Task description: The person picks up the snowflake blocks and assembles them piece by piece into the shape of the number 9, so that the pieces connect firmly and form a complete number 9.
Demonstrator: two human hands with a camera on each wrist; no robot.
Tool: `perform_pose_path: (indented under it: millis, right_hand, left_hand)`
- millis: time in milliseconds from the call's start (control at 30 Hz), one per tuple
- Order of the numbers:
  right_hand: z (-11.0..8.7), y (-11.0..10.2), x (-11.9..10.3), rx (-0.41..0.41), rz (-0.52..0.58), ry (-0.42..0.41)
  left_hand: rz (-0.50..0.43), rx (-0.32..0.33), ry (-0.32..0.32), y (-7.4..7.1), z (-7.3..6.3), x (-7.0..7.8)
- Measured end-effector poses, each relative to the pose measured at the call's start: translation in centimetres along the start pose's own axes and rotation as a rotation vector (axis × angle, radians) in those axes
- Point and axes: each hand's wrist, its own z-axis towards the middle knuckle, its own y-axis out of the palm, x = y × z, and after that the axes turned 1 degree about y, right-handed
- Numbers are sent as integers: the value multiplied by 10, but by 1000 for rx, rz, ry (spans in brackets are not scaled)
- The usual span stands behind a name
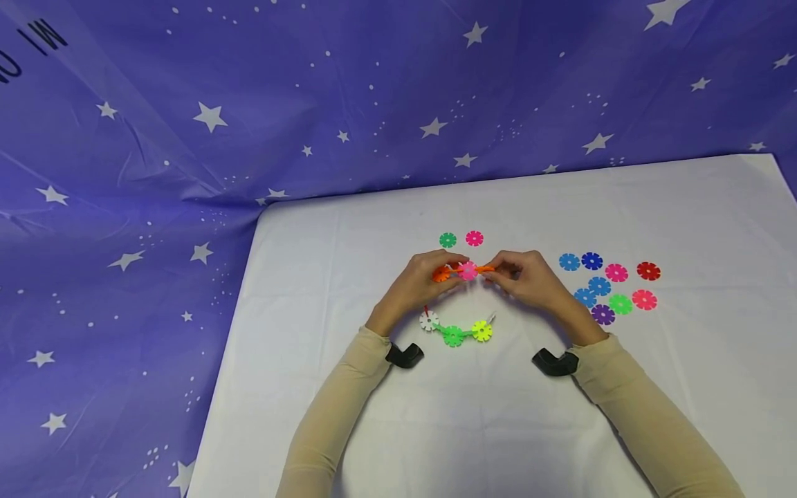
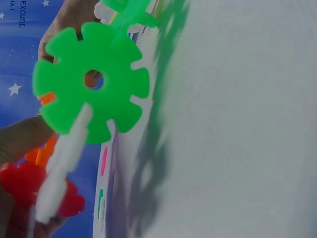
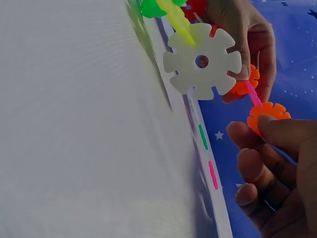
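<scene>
A chain of notched plastic discs is stretched between both hands above the table. With thumb and fingers my left hand (image 1: 420, 275) grips its orange disc (image 1: 441, 274). My right hand (image 1: 526, 277) pinches another orange disc (image 3: 269, 115) between thumb and forefinger. The pink disc (image 1: 468, 270) slotted between them shows edge-on in the right wrist view. Below the hands curves the rest of the linked row: a white disc (image 1: 428, 320), a green disc (image 1: 453, 336), a yellow disc (image 1: 482, 331) and a white end disc (image 3: 202, 62). A red disc (image 2: 72, 201) shows near the left fingers.
Beyond the hands, a loose green disc (image 1: 447, 240) and a pink disc (image 1: 474, 238) lie on the white-covered table (image 1: 436, 429). To the right are several loose discs, among them a purple disc (image 1: 602, 315) and a red disc (image 1: 649, 270). A starry purple cloth (image 1: 373, 104) hangs behind.
</scene>
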Motion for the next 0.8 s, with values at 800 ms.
perform_pose_path:
  millis: [800]
  right_hand:
    - [1,7,-5,32,-75,-118]
  left_hand:
    - [139,15,-84,2,2,16]
